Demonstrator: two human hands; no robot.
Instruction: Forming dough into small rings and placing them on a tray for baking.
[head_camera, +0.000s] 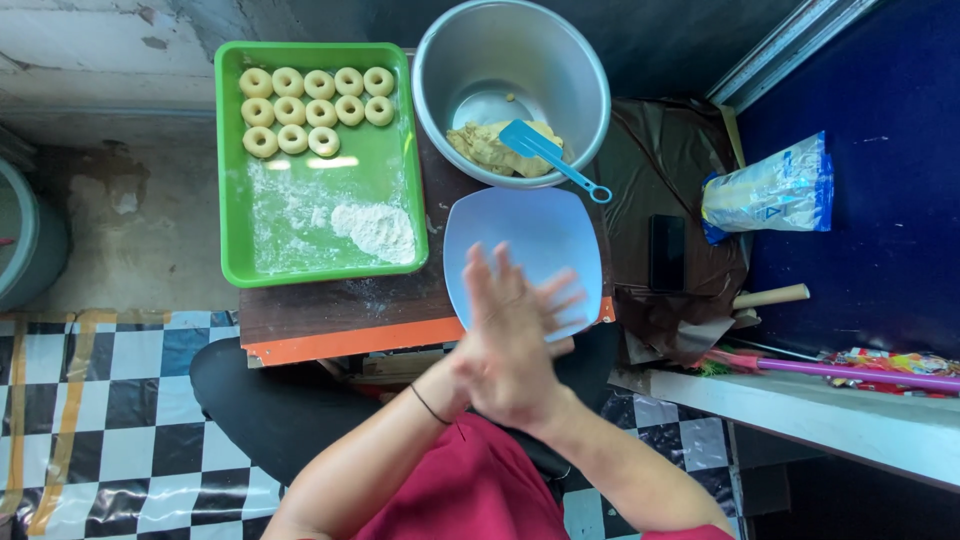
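Hands: left hand (520, 305) and right hand (505, 365) pressed palm to palm above the near counter (330, 312) edge; whether dough sits between them I cannot tell.
Rolling tip: keep palms flat and pressure even, working over the plate.
Plate: pale blue plate (545, 230) just beyond the hands, nothing on it.
Tray: green tray (232, 180), far left, holds dough rings (315, 108) and a flour pile (378, 228).
Bowl: metal bowl (570, 60), farthest, holds dough (485, 148) and a blue spatula (550, 155).

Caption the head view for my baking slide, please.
Hands pressed together above a blue plate, beside a green tray of dough rings.
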